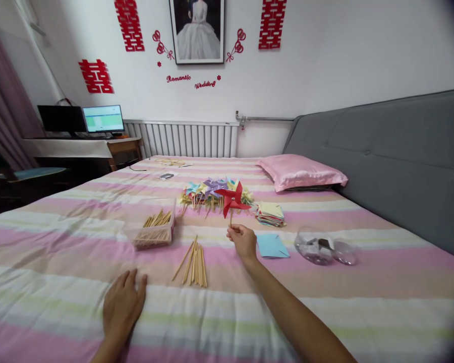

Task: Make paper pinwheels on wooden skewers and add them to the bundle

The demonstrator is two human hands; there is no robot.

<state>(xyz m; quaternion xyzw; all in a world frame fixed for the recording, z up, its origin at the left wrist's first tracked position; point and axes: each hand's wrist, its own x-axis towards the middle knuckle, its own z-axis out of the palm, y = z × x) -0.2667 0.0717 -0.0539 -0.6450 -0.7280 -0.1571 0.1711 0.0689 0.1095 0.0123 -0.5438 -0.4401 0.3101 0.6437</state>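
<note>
– Pinching the red pinwheel (233, 199) by its stick (230, 218), right hand (245, 242), in front of the pile (214, 186)!
– Resting the left hand (124, 302) open, front-left of the pile. Best grip low, clear of the vanes (238, 191).

Left hand (124, 301): bare, rounded back, slim tapering fingers (123, 277), distinct thumb (142, 285). Left forearm (109, 348) also bare; just a short piece shows, cropped at bottom edge. Right hand (245, 243): bare, compact outline, narrow wrist. Right forearm (293, 307): long, smooth contour, bare over full visible length, widens toward bottom edge. Nail detail too small to read.
</note>
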